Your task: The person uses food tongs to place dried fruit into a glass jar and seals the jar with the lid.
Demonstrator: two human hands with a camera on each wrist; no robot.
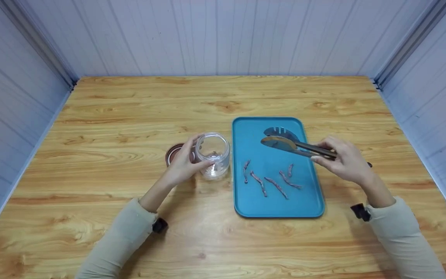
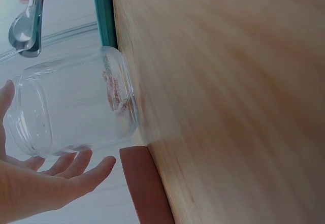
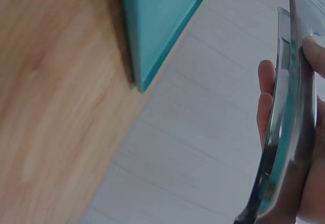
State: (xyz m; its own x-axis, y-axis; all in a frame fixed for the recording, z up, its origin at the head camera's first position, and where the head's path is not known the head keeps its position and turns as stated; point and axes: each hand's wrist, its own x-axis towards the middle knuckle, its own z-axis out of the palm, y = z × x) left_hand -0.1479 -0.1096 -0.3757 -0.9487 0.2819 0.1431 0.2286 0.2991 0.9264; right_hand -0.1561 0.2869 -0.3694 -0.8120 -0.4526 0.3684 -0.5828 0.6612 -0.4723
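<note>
My left hand [image 1: 184, 166] holds a clear jar [image 1: 221, 164], thumb on the near side and fingers round the left. The jar stands upright and open-topped on the table, left of a blue tray [image 1: 269, 207]. Reddish pieces [image 2: 114, 93] lie at its bottom in the left wrist view. Metal tongs [image 1: 304, 148] are gripped in my right hand [image 1: 345, 159], over the tray's right edge. Their heads, one slotted, point left above the tray and stand slightly apart with nothing between them. Several thin, whitish-dusted reddish strips [image 1: 276, 187], like dried meat, lie on the tray's nearer half.
Behind my left hand, a reddish-brown round lid [image 1: 172, 153] lies on the table beside the jar. The wood-grain table [image 1: 149, 104] is bounded by pale panelled walls [image 1: 207, 38] at the back and both sides.
</note>
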